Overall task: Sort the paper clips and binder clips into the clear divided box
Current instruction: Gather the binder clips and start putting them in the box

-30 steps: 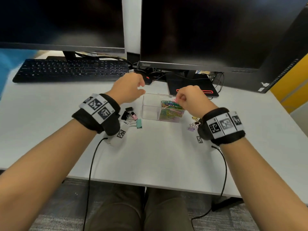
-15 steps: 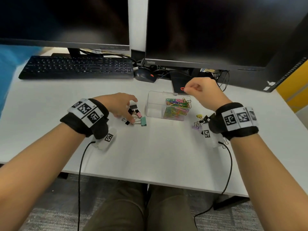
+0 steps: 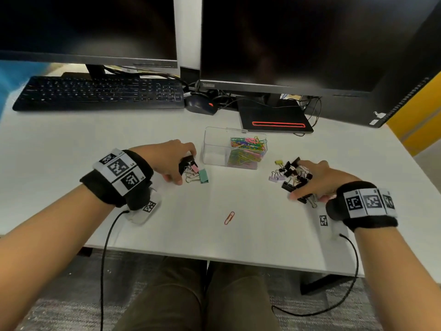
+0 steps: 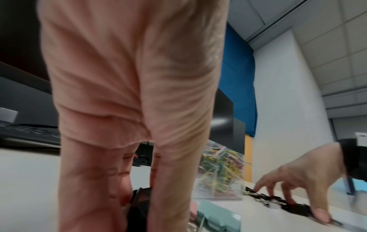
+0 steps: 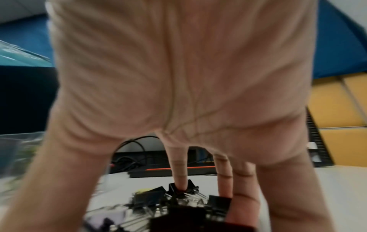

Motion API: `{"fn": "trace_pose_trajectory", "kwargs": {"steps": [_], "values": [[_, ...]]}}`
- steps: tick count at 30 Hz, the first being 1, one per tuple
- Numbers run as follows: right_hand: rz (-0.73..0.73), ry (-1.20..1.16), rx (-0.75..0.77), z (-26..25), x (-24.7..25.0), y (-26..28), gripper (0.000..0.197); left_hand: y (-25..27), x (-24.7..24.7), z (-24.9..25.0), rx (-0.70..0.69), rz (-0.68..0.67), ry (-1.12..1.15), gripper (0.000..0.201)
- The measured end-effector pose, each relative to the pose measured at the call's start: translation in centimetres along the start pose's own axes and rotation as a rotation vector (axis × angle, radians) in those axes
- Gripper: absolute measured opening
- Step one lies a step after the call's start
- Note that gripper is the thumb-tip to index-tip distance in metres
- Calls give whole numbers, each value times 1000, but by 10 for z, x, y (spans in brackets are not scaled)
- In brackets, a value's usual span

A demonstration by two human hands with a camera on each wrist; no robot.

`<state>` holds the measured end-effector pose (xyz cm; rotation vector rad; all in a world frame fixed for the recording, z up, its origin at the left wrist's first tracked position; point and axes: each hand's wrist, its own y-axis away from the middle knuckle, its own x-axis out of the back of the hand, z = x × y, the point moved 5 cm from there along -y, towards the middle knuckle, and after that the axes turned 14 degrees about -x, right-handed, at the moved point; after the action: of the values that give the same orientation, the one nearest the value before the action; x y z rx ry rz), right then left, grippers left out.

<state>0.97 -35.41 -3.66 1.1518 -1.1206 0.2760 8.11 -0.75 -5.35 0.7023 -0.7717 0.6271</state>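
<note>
The clear divided box (image 3: 214,137) stands mid-desk; its right half is full of coloured paper clips (image 3: 248,151) and its left half holds nothing. Left of the box my left hand (image 3: 185,167) pinches a black binder clip (image 3: 185,163) in a small pile with a pink clip (image 3: 195,167) and a green clip (image 3: 203,176). The left wrist view shows that black clip (image 4: 139,199) between thumb and fingers. To the right, my right hand (image 3: 297,180) is spread over a heap of black binder clips (image 3: 290,172), with fingertips (image 5: 181,183) touching them. One red paper clip (image 3: 229,218) lies alone near the front.
Keyboard (image 3: 100,94), mouse (image 3: 200,107) and two monitors stand behind the box, with a black base with a red strip (image 3: 274,120) just beyond it. Lilac and yellow binder clips (image 3: 274,177) lie at the right heap's left edge. Wrist cables trail off the desk's front edge (image 3: 238,262).
My left hand dropped from beside the box onto the left pile and took the black clip. My right hand left the box top and came down on the right heap. The red clip was not seen before.
</note>
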Motion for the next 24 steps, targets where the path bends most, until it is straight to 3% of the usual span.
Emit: {"fn": "trace_pose_trajectory", "kwargs": {"steps": [5, 10, 14, 16, 20, 24], "values": [[24, -61, 115, -24, -16, 15, 93, 4, -17, 19, -22, -38, -10, 70], [23, -40, 230, -45, -27, 32, 94, 0, -27, 41, -102, -18, -36, 76], [164, -31, 372, -59, -28, 54, 90, 0, -30, 53, -153, -13, 4, 80], [201, -23, 489, -71, -33, 71, 71, 3, -26, 53, -151, 1, -4, 73], [83, 185, 685, -95, -59, 102, 27, 8, -6, 51, -148, 109, 25, 44], [58, 234, 770, -114, -75, 113, 27, 16, 19, 50, -187, 316, -3, 24]]}}
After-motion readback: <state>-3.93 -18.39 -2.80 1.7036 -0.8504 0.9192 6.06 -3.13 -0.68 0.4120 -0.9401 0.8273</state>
